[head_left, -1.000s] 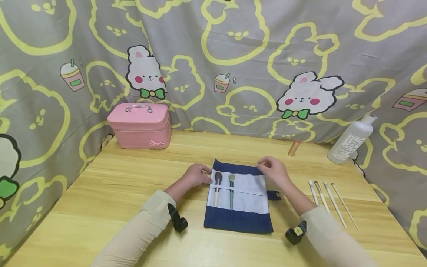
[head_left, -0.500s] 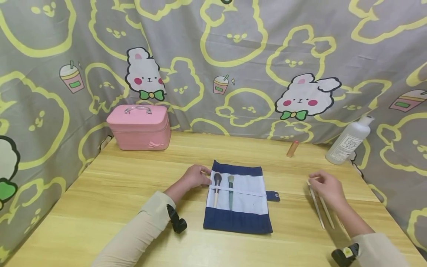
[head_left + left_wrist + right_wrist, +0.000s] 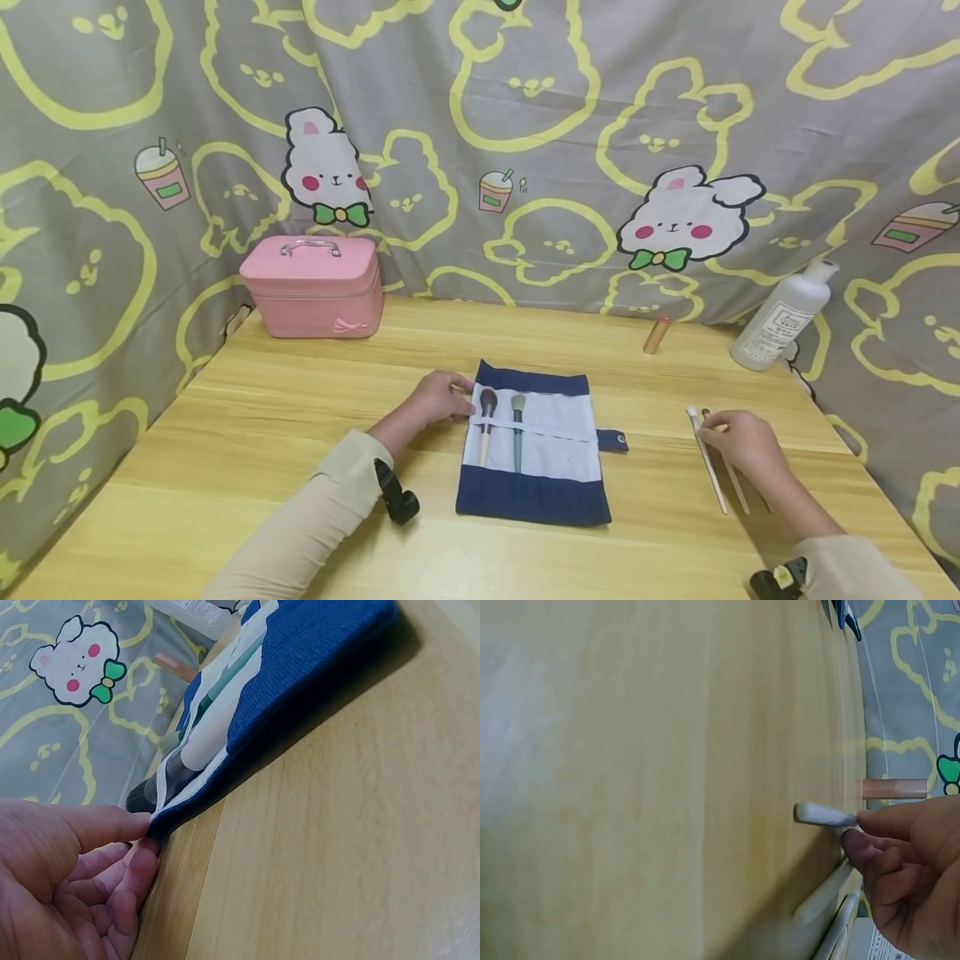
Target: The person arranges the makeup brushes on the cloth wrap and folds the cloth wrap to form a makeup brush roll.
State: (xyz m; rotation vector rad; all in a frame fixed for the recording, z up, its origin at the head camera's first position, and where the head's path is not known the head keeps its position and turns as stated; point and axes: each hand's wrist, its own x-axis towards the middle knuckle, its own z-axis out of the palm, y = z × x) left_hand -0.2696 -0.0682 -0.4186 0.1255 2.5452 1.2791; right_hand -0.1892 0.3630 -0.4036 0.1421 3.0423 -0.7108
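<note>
A navy brush roll with a pale lining [image 3: 562, 454] lies unfolded on the wooden table. Under its elastic band sit a dark-headed makeup brush [image 3: 489, 403] and a green one [image 3: 518, 433]. My left hand [image 3: 438, 396] pinches the roll's left edge, thumb above and fingers below, as the left wrist view shows. Over at the right, my right hand [image 3: 742, 446] pinches a slim white makeup brush [image 3: 821, 814] near its bristle end between thumb and forefinger. Beside it lie other slim brushes [image 3: 738, 486], partly hidden by that hand.
A pink vanity case [image 3: 315, 287] stands at the back left. At the back right are a white labelled bottle [image 3: 783, 321] and a small brownish tube [image 3: 657, 335]. The roll's snap strap [image 3: 612, 441] sticks out to the right. A patterned curtain [image 3: 442, 100] hangs behind the table.
My right hand has left the roll's upper right corner and moved right to the loose brushes, where it now pinches the leftmost one. My left hand has stayed at the roll's edge.
</note>
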